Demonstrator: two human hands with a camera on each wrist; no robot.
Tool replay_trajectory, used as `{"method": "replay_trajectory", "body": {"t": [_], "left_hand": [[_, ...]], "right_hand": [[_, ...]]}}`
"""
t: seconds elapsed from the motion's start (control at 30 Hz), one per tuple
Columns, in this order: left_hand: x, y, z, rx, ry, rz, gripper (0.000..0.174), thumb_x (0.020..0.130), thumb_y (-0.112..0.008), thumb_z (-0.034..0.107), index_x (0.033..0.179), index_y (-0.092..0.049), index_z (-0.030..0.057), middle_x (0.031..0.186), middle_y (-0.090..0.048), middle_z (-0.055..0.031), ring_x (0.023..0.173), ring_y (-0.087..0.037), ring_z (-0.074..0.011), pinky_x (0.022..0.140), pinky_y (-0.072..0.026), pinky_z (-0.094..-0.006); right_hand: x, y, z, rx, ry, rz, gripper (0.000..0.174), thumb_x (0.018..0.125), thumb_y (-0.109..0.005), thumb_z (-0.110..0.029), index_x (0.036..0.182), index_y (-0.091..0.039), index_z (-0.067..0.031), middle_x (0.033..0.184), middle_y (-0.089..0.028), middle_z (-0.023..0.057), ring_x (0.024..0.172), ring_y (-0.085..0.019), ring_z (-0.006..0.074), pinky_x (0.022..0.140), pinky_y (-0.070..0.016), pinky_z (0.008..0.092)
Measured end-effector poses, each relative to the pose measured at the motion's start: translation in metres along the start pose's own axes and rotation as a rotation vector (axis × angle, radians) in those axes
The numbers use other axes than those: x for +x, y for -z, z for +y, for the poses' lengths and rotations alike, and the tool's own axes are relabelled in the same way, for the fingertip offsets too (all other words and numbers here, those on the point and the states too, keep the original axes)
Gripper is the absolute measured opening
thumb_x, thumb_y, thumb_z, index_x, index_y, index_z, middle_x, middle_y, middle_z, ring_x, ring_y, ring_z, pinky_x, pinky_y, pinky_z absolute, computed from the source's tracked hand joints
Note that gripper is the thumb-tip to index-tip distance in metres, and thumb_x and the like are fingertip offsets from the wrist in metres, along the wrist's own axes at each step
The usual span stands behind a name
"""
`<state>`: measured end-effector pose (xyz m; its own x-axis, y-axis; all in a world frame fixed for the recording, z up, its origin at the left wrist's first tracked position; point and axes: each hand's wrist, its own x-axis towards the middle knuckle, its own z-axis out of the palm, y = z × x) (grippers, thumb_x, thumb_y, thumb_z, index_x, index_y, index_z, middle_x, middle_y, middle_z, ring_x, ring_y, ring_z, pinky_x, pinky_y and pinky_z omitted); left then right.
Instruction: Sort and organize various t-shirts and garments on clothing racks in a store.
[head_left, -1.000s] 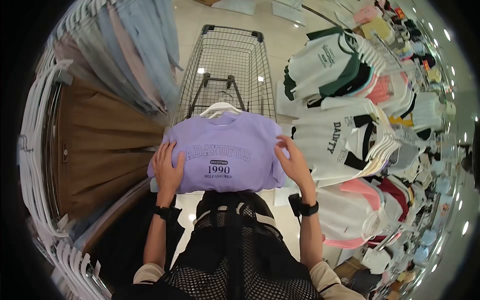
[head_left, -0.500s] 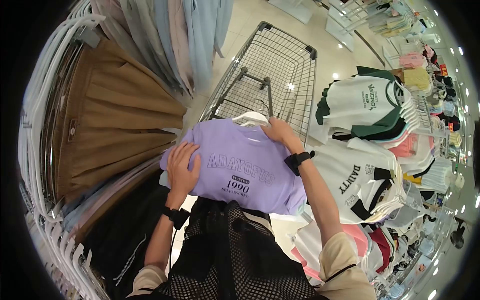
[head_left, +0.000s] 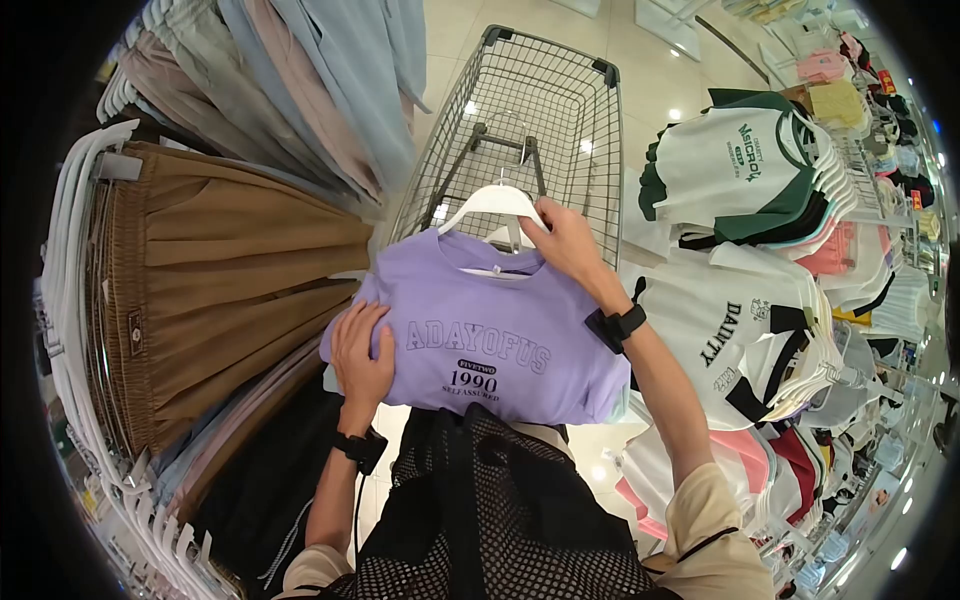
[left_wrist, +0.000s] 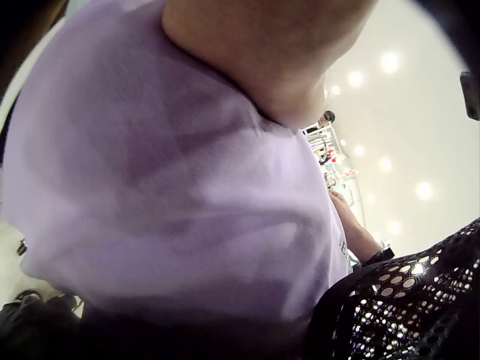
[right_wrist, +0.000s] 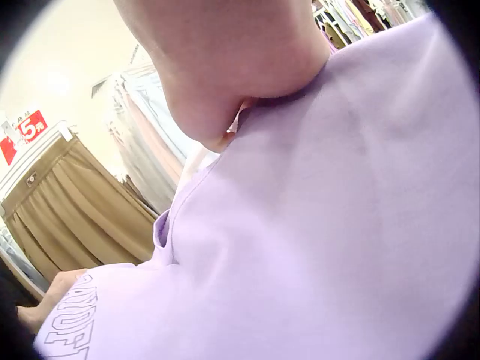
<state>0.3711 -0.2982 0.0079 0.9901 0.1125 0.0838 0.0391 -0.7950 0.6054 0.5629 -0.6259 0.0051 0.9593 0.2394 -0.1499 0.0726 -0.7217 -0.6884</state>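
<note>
A folded lavender sweatshirt (head_left: 478, 300) with printed lettering lies in front of my body, over the near end of the cart. A white hanger (head_left: 495, 200) rises out of its neckline, and part of another white hanger shows just below. My right hand (head_left: 572, 243) pinches the right arm of the upper hanger between thumb and fingers. On the left side of the sweatshirt rests my left hand (head_left: 362, 352), its fingers spread over the sleeve. Both wrist views are filled mostly by lavender cloth (left_wrist: 150, 172), with the fingertips hidden.
A wire shopping cart (head_left: 530, 100) stands ahead. Brown skirts (head_left: 240, 270) and pale trousers (head_left: 340, 70) hang close on the left. At right, racks hold white printed tops (head_left: 710, 330) and a green-sleeved shirt (head_left: 745, 155). A red price sign (right_wrist: 26, 135) stands above the skirts.
My right hand has gone from the sweatshirt's right side up to the hanger, which now stands farther out of the neckline. The left hand stays on the left side.
</note>
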Motion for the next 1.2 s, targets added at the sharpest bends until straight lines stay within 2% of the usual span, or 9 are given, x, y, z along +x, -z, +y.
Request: {"method": "replay_trajectory", "body": {"t": [0.17,0.3,0.5,0.7,0.83,0.9,1.03,1.1,1.2], "left_hand": [[-0.003,0.0,0.0,-0.007,-0.006,0.011,0.029,0.096,-0.067,0.014,0.122,-0.076,0.0052,0.132,-0.074,-0.0152,0.133,-0.061,-0.0371,0.119,-0.0409,-0.0498],[-0.006,0.004,0.0,-0.118,-0.015,0.042,0.03,0.095,-0.068,0.012,0.123,-0.074,0.004,0.136,-0.072,-0.0154,0.134,-0.06,-0.0384,0.119,-0.0415,-0.0499],[-0.014,0.002,-0.009,-0.42,0.079,0.119,0.051,0.095,-0.069,0.004,0.145,-0.058,0.0026,0.155,-0.057,-0.0205,0.143,-0.053,-0.0387,0.123,-0.0373,-0.0467],[-0.029,0.019,-0.001,-0.548,0.105,0.131,0.064,0.1,-0.068,0.007,0.157,-0.04,-0.0018,0.157,-0.05,-0.0204,0.15,-0.046,-0.0317,0.126,-0.0317,-0.0445],[-0.046,0.031,0.008,-0.632,0.074,0.137,0.064,0.096,-0.076,0.009,0.151,-0.046,-0.0031,0.151,-0.054,-0.0219,0.142,-0.051,-0.0337,0.121,-0.0381,-0.0454],[-0.061,0.035,0.006,-0.63,0.123,0.064,0.061,0.094,-0.078,0.01,0.147,-0.051,-0.0043,0.145,-0.058,-0.0224,0.136,-0.056,-0.0341,0.117,-0.0421,-0.0456],[-0.087,0.037,-0.001,-0.523,0.027,-0.214,0.038,0.094,-0.078,0.007,0.127,-0.066,-0.0054,0.124,-0.07,-0.0209,0.117,-0.067,-0.0371,0.107,-0.0501,-0.044],[-0.096,0.037,-0.007,-0.315,-0.17,-0.242,0.03,0.091,-0.078,0.007,0.119,-0.071,-0.0021,0.113,-0.073,-0.0191,0.108,-0.069,-0.0389,0.097,-0.0537,-0.0453],[-0.1,0.05,-0.005,-0.393,-0.302,-0.279,0.03,0.09,-0.078,0.009,0.117,-0.072,-0.0018,0.112,-0.073,-0.0188,0.106,-0.07,-0.0379,0.095,-0.054,-0.0446]], "right_hand": [[-0.022,0.013,-0.026,0.067,0.067,0.079,0.025,0.096,-0.077,-0.021,0.092,-0.065,0.0011,0.07,-0.062,0.017,0.059,-0.056,0.0272,0.058,-0.0448,0.0392],[-0.049,0.022,-0.05,0.099,0.185,0.213,0.024,0.086,-0.082,-0.017,0.087,-0.063,-0.0022,0.07,-0.066,0.0151,0.059,-0.062,0.0319,0.056,-0.0468,0.0422],[-0.096,0.038,-0.083,0.097,0.365,0.438,0.029,0.079,-0.088,-0.008,0.078,-0.06,-0.0026,0.066,-0.058,0.0106,0.054,-0.054,0.0276,0.052,-0.0414,0.038],[-0.156,0.057,-0.11,0.029,0.577,0.482,0.033,0.076,-0.089,-0.005,0.074,-0.056,-0.0037,0.064,-0.055,0.0084,0.054,-0.054,0.0264,0.05,-0.0397,0.038],[-0.207,0.062,-0.129,-0.07,0.615,0.533,0.027,0.079,-0.086,-0.006,0.085,-0.06,-0.0053,0.076,-0.068,0.0083,0.063,-0.064,0.0257,0.059,-0.0468,0.036],[-0.228,0.059,-0.149,-0.013,0.627,0.593,0.027,0.083,-0.087,-0.007,0.086,-0.06,-0.0052,0.075,-0.068,0.0076,0.062,-0.064,0.0255,0.06,-0.0471,0.0358],[-0.264,0.057,-0.17,-0.02,0.597,0.69,0.031,0.089,-0.088,-0.015,0.083,-0.058,-0.0049,0.07,-0.068,0.008,0.059,-0.063,0.0218,0.056,-0.0464,0.0343],[-0.276,0.056,-0.176,-0.023,0.649,0.739,0.035,0.09,-0.089,-0.019,0.083,-0.059,-0.0043,0.068,-0.067,0.008,0.057,-0.064,0.0212,0.052,-0.0451,0.0319],[-0.3,0.061,-0.191,-0.023,0.63,0.717,0.036,0.087,-0.091,-0.018,0.083,-0.059,-0.0037,0.066,-0.066,0.0082,0.055,-0.064,0.021,0.05,-0.0446,0.0299]]}}
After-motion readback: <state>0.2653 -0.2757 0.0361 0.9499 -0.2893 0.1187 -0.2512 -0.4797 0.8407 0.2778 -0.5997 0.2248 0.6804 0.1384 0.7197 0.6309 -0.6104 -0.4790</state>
